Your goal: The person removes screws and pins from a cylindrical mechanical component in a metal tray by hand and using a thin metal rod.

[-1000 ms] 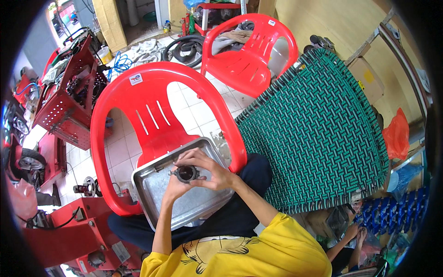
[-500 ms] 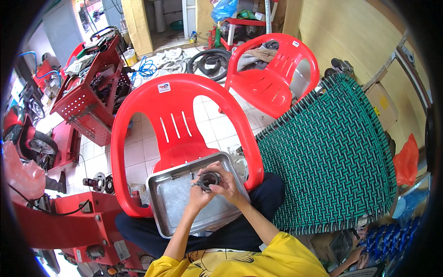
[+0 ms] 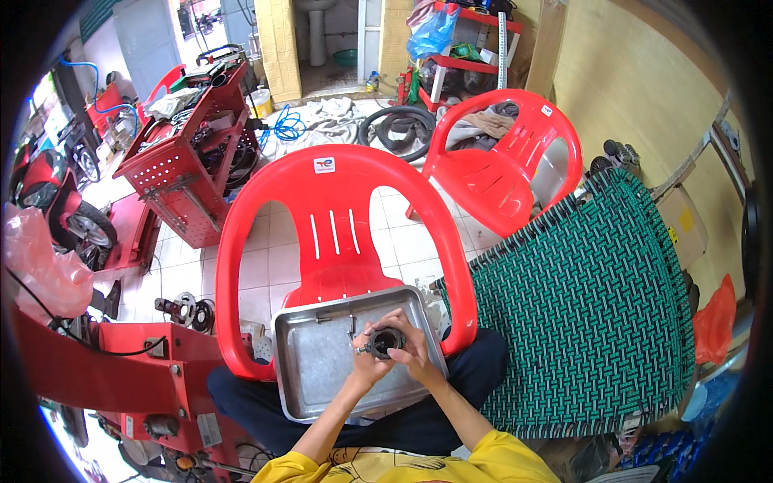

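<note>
Over the metal tray (image 3: 302, 394), both my hands are closed around a dark, ring-shaped metal part (image 3: 400, 335) with a round opening facing up. A small bolt-like piece (image 3: 361, 349) sticks out from its left side. My left hand (image 3: 370, 367) grips the part from the lower left, and its fingertips are partly hidden. My right hand (image 3: 414, 348) wraps the far and right sides, the thumb at the near rim of the opening. In the tray, beyond my hands, lie a thin bolt-like piece (image 3: 322, 319) and a smaller metal piece (image 3: 352, 325).
The tray rests against a red plastic chair (image 3: 338, 258) in front of me. Another red chair (image 3: 499, 177) stands behind it. A green woven lounger (image 3: 580, 314) fills the right side. Red machinery (image 3: 169, 370) is at my left, with a red tool cart (image 3: 189, 161) farther off.
The whole view has shifted, so the scene sits lower and farther right. Both hands keep hold of the ring-shaped part above the tray. A hand at the lower right has gone from view.
</note>
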Demonstrator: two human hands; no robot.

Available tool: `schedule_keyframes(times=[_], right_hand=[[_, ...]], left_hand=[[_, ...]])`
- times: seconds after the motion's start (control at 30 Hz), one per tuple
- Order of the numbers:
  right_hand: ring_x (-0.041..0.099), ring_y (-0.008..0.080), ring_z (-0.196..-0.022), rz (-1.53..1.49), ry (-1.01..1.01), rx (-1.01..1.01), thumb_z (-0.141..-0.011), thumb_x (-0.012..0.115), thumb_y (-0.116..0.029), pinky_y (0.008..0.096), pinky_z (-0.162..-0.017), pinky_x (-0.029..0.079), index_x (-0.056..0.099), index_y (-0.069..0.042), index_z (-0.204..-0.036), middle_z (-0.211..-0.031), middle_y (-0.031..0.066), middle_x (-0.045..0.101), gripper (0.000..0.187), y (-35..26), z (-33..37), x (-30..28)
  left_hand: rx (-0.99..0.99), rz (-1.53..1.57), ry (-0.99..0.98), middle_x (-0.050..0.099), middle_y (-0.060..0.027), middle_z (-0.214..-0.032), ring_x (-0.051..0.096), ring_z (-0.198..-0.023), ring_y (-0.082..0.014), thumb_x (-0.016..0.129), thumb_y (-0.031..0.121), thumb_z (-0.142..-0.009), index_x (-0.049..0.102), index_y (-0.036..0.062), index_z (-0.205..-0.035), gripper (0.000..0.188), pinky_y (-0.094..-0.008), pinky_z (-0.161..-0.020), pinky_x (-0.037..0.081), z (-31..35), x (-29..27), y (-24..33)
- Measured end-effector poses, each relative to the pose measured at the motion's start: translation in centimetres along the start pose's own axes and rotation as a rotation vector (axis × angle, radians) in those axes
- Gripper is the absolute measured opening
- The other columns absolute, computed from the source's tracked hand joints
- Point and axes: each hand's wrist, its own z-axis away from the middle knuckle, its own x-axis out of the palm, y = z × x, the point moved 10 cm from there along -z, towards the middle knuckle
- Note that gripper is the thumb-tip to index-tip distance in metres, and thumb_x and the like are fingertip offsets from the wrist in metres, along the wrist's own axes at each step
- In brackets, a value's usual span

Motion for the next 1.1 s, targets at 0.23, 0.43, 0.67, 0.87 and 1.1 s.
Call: schedule_keyframes(times=[0.23, 0.43, 0.67, 0.87, 1.1], right_hand=[[0.059, 0.0233, -0.117, 0.044, 0.017, 0.088, -0.094, 0.065, -0.045, 0.0357, -0.102, 0.046, 0.060, 0.004, -0.129, -0.123, 0.0140, 0.056, 0.060, 0.1, 0.3, -0.4], [0.058, 0.0312, -0.115, 0.194, -0.055, 0.015, -0.096, 0.063, -0.060, 0.0406, -0.100, 0.044, 0.062, 0.000, -0.129, -0.118, 0.0161, 0.060, 0.068, -1.0, -1.0, 1.1], [0.057, 0.0311, -0.115, 0.145, -0.055, 0.008, -0.095, 0.063, -0.058, 0.0409, -0.102, 0.043, 0.062, -0.001, -0.130, -0.119, 0.0159, 0.061, 0.067, -0.9, -0.1, 1.9], [0.055, 0.0334, -0.131, 0.514, -0.283, -0.174, -0.081, 0.085, -0.049, 0.0456, -0.113, 0.040, 0.053, -0.004, -0.144, -0.141, 0.0159, 0.058, 0.084, -3.9, -1.1, 4.8], [0.067, 0.0239, -0.105, 0.612, -0.051, 0.304, -0.082, 0.083, -0.013, 0.0393, -0.090, 0.052, 0.064, -0.005, -0.129, -0.120, 0.0114, 0.067, 0.051, 4.2, 1.3, -3.3]], left_hand=[[-0.043, 0.066, 0.076, 0.068, -0.0156, -0.086, 0.070, -0.074, -0.0338, 0.083, 0.024, -0.073, 0.067, 0.0025, -0.102, 0.039, -0.0398, -0.066, 0.055, -0.5, -0.1, 0.5], [-0.005, 0.121, 0.116, 0.069, -0.0151, -0.085, 0.070, -0.075, -0.0331, 0.077, 0.022, -0.079, 0.068, 0.0022, -0.099, 0.029, -0.0397, -0.066, 0.055, -0.5, -0.9, 0.0], [-0.003, 0.163, 0.042, 0.068, -0.0126, -0.083, 0.068, -0.072, -0.0278, 0.075, 0.025, -0.084, 0.067, 0.0022, -0.095, 0.027, -0.0378, -0.065, 0.055, 0.8, -0.7, -0.5], [-0.244, 0.624, 0.255, 0.065, -0.0050, -0.083, 0.063, -0.072, -0.0168, 0.076, 0.018, -0.088, 0.060, 0.0057, -0.098, 0.023, -0.0319, -0.067, 0.054, 3.3, -3.5, -4.2], [-0.098, 0.270, 0.391, 0.062, -0.0085, -0.081, 0.063, -0.072, -0.0147, 0.063, 0.006, -0.099, 0.049, 0.0035, -0.100, 0.014, -0.0289, -0.066, 0.051, 1.8, -12.6, 1.3]])
